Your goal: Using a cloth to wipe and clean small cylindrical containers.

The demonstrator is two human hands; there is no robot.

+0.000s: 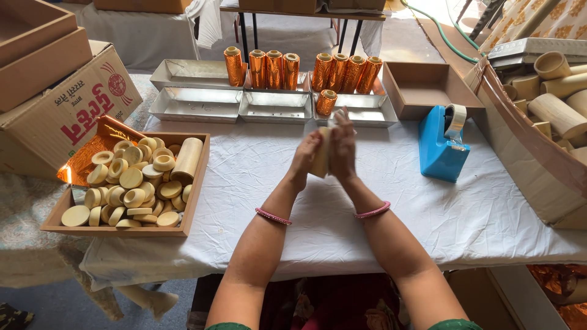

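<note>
Both my hands meet over the middle of the white-clothed table [257, 183], pressed around a pale wooden cylinder [321, 160] held upright between them. My left hand [306, 157] grips its left side and my right hand [343, 150] covers its right side and top. A bit of whitish material shows above my right fingers; what it is I cannot tell. Each wrist wears a pink bangle.
A wooden tray [197, 183] of pale round lids and a wooden tube [187, 159] sits at the left. Several copper-foil-wrapped cylinders [274, 68] stand among metal trays [275, 107] at the back. A blue tape dispenser [441, 146] stands right, beside a box of wooden tubes [553, 110].
</note>
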